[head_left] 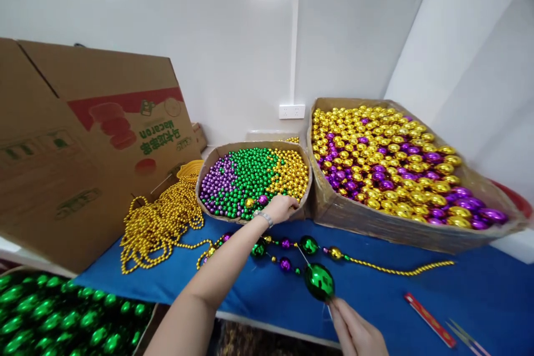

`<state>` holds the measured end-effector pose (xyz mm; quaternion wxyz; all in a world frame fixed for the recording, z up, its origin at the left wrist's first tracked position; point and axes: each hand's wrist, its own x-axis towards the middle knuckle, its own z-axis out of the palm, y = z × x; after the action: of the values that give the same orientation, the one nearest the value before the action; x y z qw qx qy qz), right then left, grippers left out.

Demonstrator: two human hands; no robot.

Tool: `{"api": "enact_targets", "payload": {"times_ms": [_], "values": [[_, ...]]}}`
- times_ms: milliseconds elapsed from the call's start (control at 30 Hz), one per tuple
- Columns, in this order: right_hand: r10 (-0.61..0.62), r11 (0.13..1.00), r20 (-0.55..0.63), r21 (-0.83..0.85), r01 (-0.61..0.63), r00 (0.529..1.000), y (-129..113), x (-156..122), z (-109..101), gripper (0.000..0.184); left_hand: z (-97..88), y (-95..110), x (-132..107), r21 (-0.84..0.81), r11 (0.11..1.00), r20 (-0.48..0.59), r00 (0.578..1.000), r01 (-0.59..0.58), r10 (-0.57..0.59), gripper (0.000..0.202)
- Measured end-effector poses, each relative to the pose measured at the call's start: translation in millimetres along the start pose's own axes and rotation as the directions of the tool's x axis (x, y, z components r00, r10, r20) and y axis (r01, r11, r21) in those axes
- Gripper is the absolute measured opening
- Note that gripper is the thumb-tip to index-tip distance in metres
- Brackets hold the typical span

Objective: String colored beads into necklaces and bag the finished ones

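My left hand (282,210) reaches over the front rim of a cardboard box of small beads (252,181), sorted roughly into purple, green and gold. Its curled fingertips dip into the gold beads, so what they pinch is hidden. Close to the table's front edge, my right hand (359,329) pinches the thin string (327,305) just below a large shiny green bead (319,282). That bead belongs to a strand of purple, green and gold beads (285,265) lying on the blue cloth (375,300), partly behind my left forearm.
A larger box of gold and purple beads (379,161) stands right. Gold bead chains (162,222) are heaped left, by a big carton (104,144). Large green beads (62,317) fill a container at lower left. A red packet (429,320) and tweezers (467,338) lie at right.
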<state>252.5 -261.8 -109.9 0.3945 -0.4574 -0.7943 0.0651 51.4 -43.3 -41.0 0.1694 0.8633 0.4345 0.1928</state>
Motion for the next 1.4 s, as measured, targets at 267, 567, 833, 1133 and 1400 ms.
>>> {"api": "enact_targets", "payload": {"times_ms": [267, 567, 833, 1133, 1400], "values": [[-0.015, 0.999, -0.015, 0.047, 0.016, 1.0, -2, 4, 3, 0.031, -7.4, -8, 4, -0.19, 0.981, 0.056, 0.998, -0.025, 0.037, 0.017], [0.062, 0.996, -0.008, 0.064, -0.061, 0.998, 2, 6, 1, 0.032, 8.4, 1, -29, -0.599, 0.795, -0.156, 0.96, 0.097, -0.234, 0.026], [0.099, 0.994, -0.038, -0.035, -0.1, 0.994, -1, 11, -4, 0.035, 21.7, 51, -83, -0.996, -0.039, 0.086, 0.915, 0.076, -0.394, 0.029], [0.145, 0.989, -0.087, 0.004, -0.145, 0.986, -1, 9, -7, 0.031, 10.3, 83, -97, -0.997, -0.029, 0.074, 0.947, 0.069, -0.313, 0.027], [0.367, 0.926, -0.05, -0.076, -0.37, 0.929, 31, 16, -68, 0.029, 85.4, 159, -109, -0.717, 0.697, 0.414, 0.802, -0.005, 0.431, 0.019]]}}
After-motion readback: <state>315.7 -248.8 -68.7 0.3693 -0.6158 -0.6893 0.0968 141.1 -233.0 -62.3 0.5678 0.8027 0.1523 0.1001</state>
